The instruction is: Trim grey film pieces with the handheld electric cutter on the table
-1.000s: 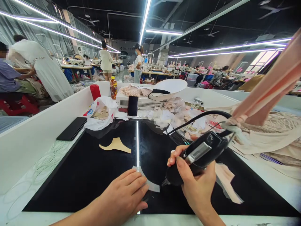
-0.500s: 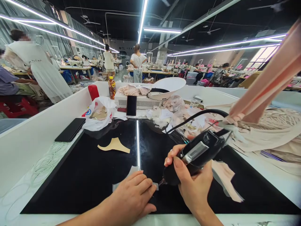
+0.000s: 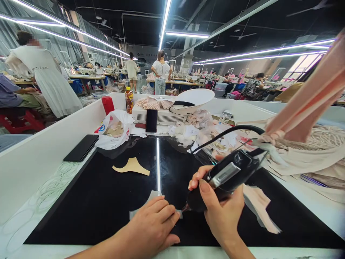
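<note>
My left hand (image 3: 155, 225) lies flat, palm down, over a translucent grey piece (image 3: 151, 198) on the black mat (image 3: 81, 212), hiding most of it. My right hand (image 3: 222, 208) is wrapped round a black handheld tool (image 3: 225, 176) with a silver plate on its side. The tool's narrow tip is at the piece's right end, close to my left fingertips. A black cable and a pink cloth strip (image 3: 304, 104) run up from its back end. A tan cut piece (image 3: 132, 167) lies farther back. Pale pink pieces (image 3: 261, 207) lie right of my right hand.
A black phone-like slab (image 3: 81, 148) lies at the left, near coiled thin cord (image 3: 54, 185). At the back are a plastic bag (image 3: 115, 131), an upright phone (image 3: 151, 121), a bottle (image 3: 129, 100) and scraps. Beige fabric (image 3: 318, 144) is heaped right. People stand beyond the table.
Both hands stay almost in place, with the tool's tip still by the piece's right end. The view has shifted slightly, and the standing people in the background appear a little farther right.
</note>
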Demonstrator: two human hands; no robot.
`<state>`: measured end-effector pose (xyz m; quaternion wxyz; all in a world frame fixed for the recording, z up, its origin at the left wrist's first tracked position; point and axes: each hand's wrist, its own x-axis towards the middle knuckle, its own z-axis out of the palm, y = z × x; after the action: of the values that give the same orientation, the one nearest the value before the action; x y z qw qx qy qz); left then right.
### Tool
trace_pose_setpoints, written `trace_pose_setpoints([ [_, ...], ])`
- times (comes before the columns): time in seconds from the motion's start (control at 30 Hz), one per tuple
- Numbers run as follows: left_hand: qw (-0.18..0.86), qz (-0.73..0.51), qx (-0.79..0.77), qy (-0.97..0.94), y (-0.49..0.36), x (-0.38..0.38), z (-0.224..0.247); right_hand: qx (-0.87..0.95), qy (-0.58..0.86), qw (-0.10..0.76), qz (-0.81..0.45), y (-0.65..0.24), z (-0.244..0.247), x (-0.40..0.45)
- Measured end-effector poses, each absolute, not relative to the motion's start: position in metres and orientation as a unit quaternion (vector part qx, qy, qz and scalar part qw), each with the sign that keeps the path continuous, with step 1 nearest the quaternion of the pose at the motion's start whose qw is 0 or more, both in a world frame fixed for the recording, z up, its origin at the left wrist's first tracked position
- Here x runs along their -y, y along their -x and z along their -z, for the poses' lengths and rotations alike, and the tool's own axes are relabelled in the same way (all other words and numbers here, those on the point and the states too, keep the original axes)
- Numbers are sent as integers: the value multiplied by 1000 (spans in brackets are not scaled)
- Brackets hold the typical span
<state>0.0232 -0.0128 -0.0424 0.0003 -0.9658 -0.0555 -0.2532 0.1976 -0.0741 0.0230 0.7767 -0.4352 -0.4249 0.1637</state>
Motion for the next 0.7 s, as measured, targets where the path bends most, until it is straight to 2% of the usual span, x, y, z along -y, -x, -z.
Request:
trace_pose_setpoints([
  [0.7,-31,229,72,970,-22,16,40,422,446,774,-157,-198,-25,74],
])
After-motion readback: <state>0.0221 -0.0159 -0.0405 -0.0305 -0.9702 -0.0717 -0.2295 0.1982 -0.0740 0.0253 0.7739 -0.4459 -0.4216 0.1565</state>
